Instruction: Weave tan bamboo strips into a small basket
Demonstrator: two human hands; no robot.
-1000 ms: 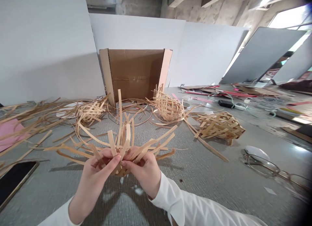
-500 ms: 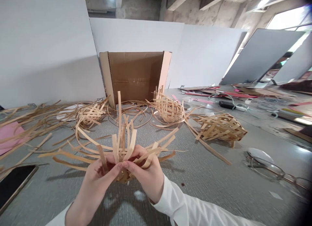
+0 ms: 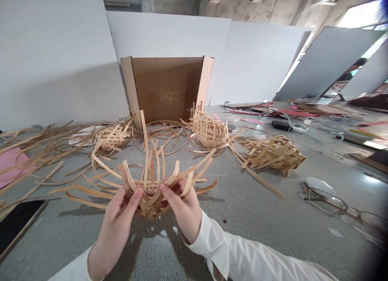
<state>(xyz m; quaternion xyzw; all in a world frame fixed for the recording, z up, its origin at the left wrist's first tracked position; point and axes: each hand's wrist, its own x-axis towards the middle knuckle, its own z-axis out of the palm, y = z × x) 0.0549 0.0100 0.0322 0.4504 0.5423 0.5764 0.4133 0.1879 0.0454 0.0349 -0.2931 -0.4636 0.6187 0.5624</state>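
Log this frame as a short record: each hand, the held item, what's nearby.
Held item: unfinished strip basket, loose strips standing up
Left hand: gripping the basket's left side
Right hand: gripping the basket's right side
Nearby: woven basket, eyeglasses, cardboard box

No readable text or numbers on the woven basket or cardboard box

Wire-rimmed eyeglasses on grey carpet, a standing cardboard box before white panels
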